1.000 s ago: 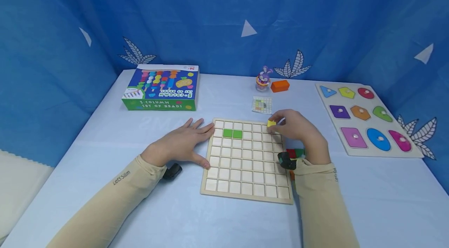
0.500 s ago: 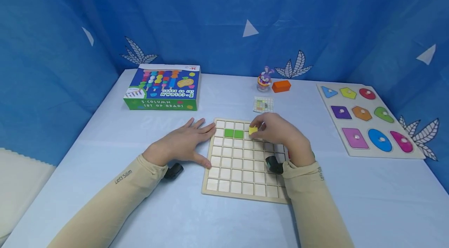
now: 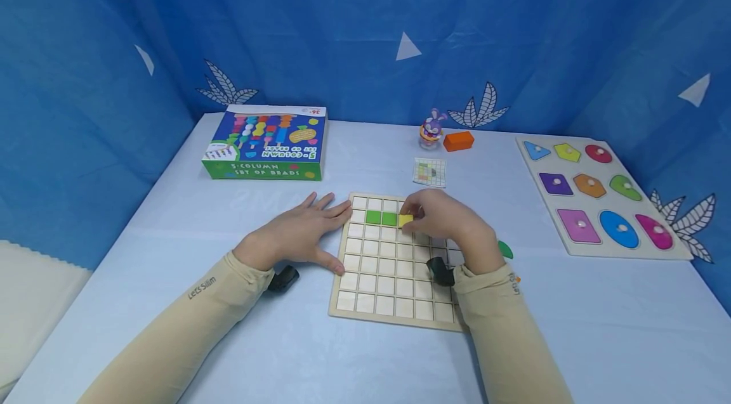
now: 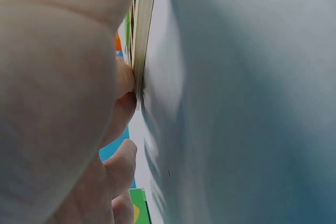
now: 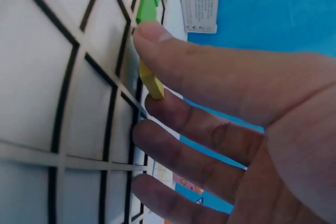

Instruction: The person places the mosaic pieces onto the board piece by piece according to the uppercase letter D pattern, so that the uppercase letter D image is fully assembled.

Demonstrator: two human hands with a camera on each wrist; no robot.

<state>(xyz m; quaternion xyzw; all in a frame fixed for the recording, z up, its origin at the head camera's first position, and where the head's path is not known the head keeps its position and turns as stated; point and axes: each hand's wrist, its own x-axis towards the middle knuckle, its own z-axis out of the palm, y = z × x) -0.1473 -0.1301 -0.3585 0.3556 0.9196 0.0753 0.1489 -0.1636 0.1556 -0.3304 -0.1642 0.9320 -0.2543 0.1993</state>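
The wooden grid board (image 3: 400, 264) lies flat on the pale blue table (image 3: 571, 328) in front of me, and my left hand (image 3: 297, 236) rests open beside it, fingers straight, with the fingertips and thumb pressed against the board's left edge. I judge that this bracing matters, since a sliding board would throw off the seating. My right hand (image 3: 442, 220) pinches a small yellow tile (image 3: 405, 221) between thumb and forefinger; the other fingers are loosely spread below it. The tile sits tilted over the second row, just right of the two green tiles (image 3: 380, 218) that already lie in their cells — in the right wrist view the yellow tile (image 5: 150, 83) stands on edge against the ribs of the board (image 5: 63, 103), not yet flat. To do this well I would, I think, bring the lower edge into the cell next to the green pair, level the tile and press it down lightly so it does not catch on a rib. As for what holds what: the grid holds only those two green tiles, the other cells that show are bare wood; the shape puzzle board (image 3: 599, 198) at the right has every recess filled with a coloured piece; the bead set box (image 3: 265, 144) at the far left is closed. A small pattern card (image 3: 429, 172) lies beyond the grid.
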